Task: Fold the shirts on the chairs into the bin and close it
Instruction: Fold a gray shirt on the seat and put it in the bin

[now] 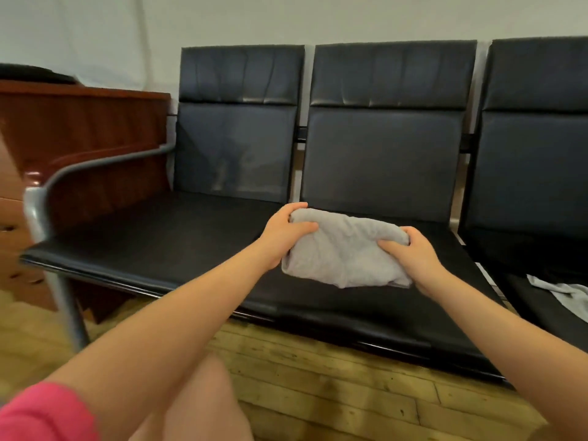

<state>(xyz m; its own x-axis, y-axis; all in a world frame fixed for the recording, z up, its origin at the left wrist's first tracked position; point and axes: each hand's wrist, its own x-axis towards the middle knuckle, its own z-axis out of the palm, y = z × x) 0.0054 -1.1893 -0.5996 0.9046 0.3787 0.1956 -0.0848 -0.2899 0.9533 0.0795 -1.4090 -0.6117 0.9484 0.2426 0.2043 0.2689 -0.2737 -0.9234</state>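
A folded light grey shirt (pixel 342 249) is held just over the black seat of the middle chair (pixel 318 297). My left hand (pixel 284 232) grips its left end, fingers curled over the top edge. My right hand (pixel 413 253) grips its right end, thumb on top. Another pale grey shirt (pixel 563 294) lies unfolded on the right chair's seat, partly cut off by the frame edge. The bin is not in view.
A row of three joined black padded chairs (pixel 238 148) stands against a pale wall, with a metal armrest (pixel 95 168) at the left end. A reddish wooden cabinet (pixel 73 128) stands to the left. The floor (pixel 334 386) is light wood planks.
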